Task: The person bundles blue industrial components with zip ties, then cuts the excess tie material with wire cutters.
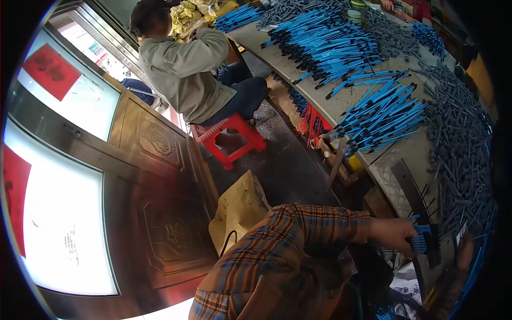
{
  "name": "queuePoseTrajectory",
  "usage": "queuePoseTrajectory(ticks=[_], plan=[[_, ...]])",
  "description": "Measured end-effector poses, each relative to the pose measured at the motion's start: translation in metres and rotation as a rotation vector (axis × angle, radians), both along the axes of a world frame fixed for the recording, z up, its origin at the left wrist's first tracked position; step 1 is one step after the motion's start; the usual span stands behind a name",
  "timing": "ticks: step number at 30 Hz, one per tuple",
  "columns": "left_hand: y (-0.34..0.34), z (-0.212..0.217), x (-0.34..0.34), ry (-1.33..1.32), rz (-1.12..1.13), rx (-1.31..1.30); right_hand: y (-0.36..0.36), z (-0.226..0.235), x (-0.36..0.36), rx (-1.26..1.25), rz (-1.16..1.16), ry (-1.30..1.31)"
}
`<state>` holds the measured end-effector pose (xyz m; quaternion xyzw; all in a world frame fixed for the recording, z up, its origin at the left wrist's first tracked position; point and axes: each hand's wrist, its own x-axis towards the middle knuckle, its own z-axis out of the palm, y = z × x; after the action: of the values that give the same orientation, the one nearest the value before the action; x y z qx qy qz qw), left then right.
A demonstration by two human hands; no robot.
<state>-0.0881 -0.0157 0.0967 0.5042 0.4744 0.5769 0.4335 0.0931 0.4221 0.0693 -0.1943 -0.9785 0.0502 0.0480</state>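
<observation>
blue pens (424, 241), a small bundle of them, sit pinched in the fingers of your left hand (393, 233) at the near end of the long counter (341, 101), beside the grey pen parts (458, 154) heaped there. you look to be mid-gathering; the next move calls for squaring the bundle. your right hand (464, 256) is blurred, so i cannot tell its grip.

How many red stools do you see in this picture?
1. The red plastic stool stands on the dark floor beside the long table, under the seated co-worker at upper left. Others may be hidden beneath the table.
</observation>
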Motion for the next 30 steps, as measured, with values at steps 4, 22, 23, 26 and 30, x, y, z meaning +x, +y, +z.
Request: queuePoseTrajectory(ticks=[4,22,23,26,30], plan=[[0.003,-0.003,0.002,0.031,-0.051,0.014,0.021,-0.017,0.028,0.22,0.123,0.231],[0.1,-0.028,-0.007,-0.17,-0.071,-0.207,0.002,0.027,-0.007,0.106,-0.084,0.127],[0.102,-0.026,-0.006,-0.163,-0.078,-0.211,0.002,0.029,-0.007,0.103,-0.093,0.133],[0.104,-0.026,-0.002,-0.181,-0.051,-0.208,-0.001,0.029,-0.008,0.129,-0.128,0.143],[0.107,-0.024,0.005,-0.229,-0.037,-0.223,-0.03,0.03,-0.005,0.193,0.019,0.306]])
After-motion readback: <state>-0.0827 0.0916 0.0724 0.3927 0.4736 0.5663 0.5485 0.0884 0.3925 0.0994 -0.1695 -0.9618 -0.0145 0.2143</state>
